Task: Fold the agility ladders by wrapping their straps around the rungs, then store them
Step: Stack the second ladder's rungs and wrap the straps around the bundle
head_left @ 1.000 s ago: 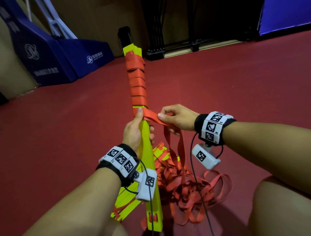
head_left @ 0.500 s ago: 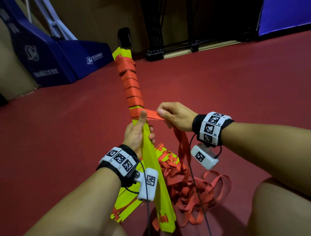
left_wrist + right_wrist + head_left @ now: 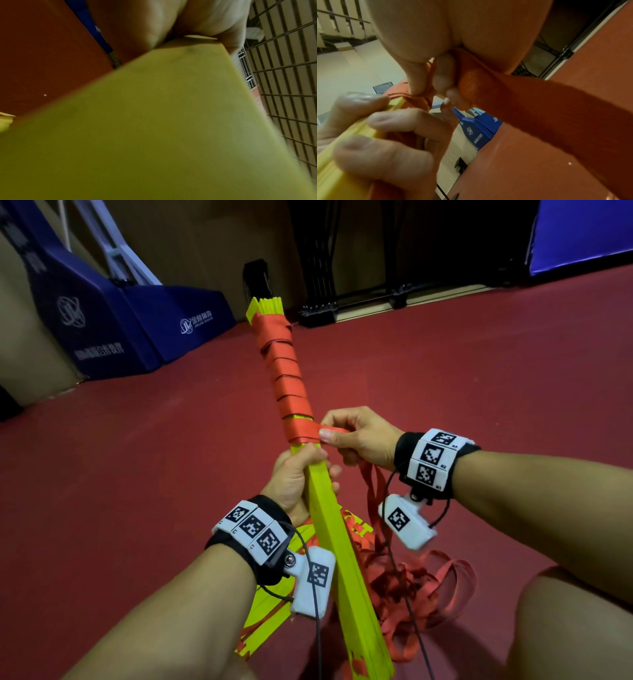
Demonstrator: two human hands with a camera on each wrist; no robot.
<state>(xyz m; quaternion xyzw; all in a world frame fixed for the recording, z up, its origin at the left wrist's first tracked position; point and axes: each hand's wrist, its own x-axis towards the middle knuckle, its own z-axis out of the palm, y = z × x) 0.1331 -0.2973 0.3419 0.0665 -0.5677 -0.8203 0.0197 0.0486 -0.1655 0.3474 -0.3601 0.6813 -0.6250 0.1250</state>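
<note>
One bundle of yellow rungs, upper half bound in orange strap. Left hand: grip closed around bundle. Right hand: grip pinching strap beside the bundle.

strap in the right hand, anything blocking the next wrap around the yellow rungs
Nothing separate is in the way. The right hand pinches the strap right at the rung bundle, but the left hand has its grip just below the last wrap and must slide down.

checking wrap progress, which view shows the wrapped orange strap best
Head view: the wrapped orange strap spirals down the yellow rung bundle. Right wrist shows only the stretch pinched by the right hand. Left wrist shows none.
</note>
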